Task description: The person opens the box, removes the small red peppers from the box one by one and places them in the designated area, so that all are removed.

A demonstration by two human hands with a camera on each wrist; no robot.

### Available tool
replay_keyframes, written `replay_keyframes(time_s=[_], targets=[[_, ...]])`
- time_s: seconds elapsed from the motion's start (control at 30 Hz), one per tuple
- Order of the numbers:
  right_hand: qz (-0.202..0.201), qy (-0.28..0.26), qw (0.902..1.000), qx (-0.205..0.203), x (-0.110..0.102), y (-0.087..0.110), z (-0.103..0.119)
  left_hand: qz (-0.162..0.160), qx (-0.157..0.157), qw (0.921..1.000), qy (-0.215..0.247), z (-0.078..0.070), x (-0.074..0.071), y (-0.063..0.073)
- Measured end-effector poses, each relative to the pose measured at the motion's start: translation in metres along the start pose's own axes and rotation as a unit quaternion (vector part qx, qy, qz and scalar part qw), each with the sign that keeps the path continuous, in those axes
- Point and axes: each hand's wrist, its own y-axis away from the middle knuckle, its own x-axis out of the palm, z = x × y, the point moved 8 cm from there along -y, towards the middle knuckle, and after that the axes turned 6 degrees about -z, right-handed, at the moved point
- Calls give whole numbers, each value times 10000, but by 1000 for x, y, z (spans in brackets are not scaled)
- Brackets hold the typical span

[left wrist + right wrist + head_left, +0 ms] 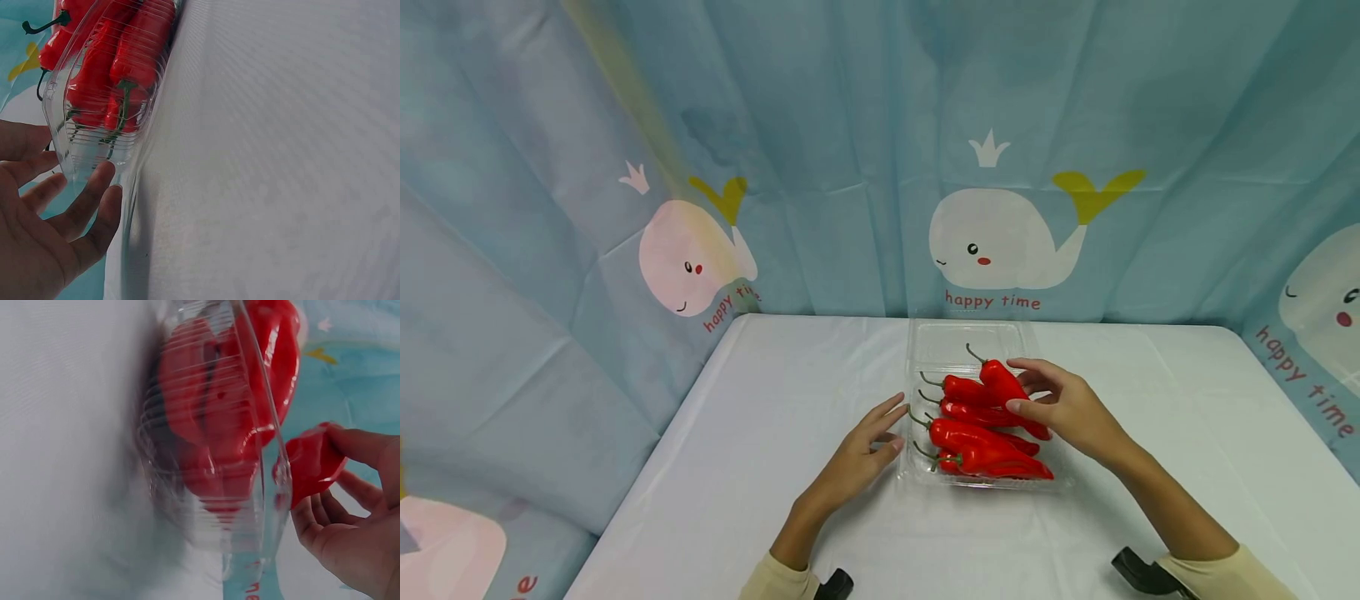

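A clear plastic clamshell box (985, 485) lies on the white table, heaped with several glossy red peppers (985, 457) whose green stems point left. My right hand (1067, 408) pinches the topmost red pepper (1002, 381) between thumb and fingers, above the box's right side. In the right wrist view, that pepper's lower end (309, 462) sits in the fingers, just outside the box wall. At the box's left edge, my left hand (856, 454) holds its fingers spread and slightly bent. The left wrist view shows these fingertips (103, 172) at the ribbed wall; firm contact is unclear.
The box's clear lid (966, 337) lies folded back toward the rear of the table. White cloth (775, 400) covers the tabletop. Behind it hangs a blue curtain (850, 167) printed with whales. A black wrist strap (1142, 573) shows at the right sleeve.
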Motion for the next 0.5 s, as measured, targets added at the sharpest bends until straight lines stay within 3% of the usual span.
replay_keyframes(time_s=[0.5], targets=[[-394,105,9988,269,-28,12,-11,32,-54,10000,24,0,1,0]])
